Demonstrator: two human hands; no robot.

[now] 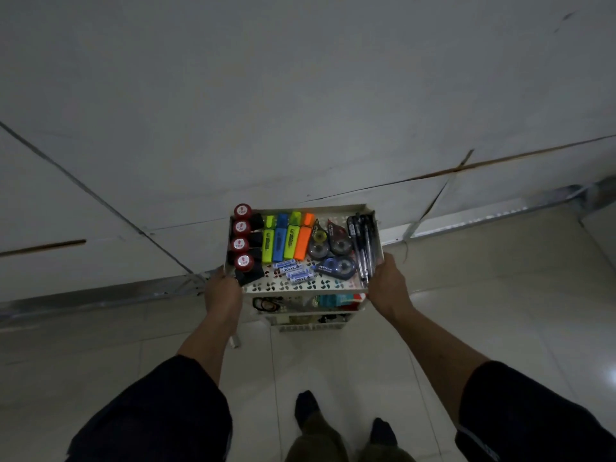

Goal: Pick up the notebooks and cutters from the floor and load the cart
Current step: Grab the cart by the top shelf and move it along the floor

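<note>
A white tiered cart [300, 210] stands in front of me on the tiled floor, close to a white wall. My left hand [222, 295] grips the near left corner of its top tray. My right hand [390, 281] grips the near right corner. The top tray holds several red-capped stamps [242, 240], highlighters [286, 238], correction tape rollers [328, 250], black pens [361, 243] and batteries [293, 271]. Lower shelves [310, 305] show only as thin strips with small items. No notebooks or cutters are visible on the floor.
A white wall [300, 95] with a metal base rail [100, 295] runs right behind the cart. My feet in dark socks [306, 408] stand on pale floor tiles [500, 295] just behind the cart.
</note>
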